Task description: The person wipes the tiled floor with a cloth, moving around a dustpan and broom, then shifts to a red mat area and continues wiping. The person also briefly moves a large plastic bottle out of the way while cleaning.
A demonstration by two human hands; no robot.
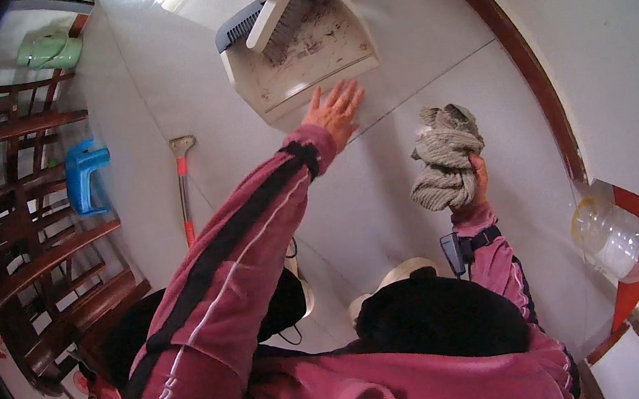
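My left hand [336, 114] reaches forward over the floor with its fingers spread, holding nothing. Just beyond its fingertips is the front lip of a cream dustpan [303, 79] streaked with brown dirt; I cannot tell whether they touch. A broom [274, 20] with a white head and grey bristles rests in the dustpan. On the right, my right hand [480, 179] is closed around a bunched, ribbed grey-beige knitted cloth [446, 155], which hides most of the fingers. A dark strapped device sits on my right wrist.
A scraper [185, 187] with a red-and-metal handle lies on the pale tiles at left. Past it stand a blue stool [84, 177], dark wooden chairs [23, 127] and a green bucket [50, 53]. A clear plastic jug [617, 239] is at right, below a white wall with brown skirting [513, 33].
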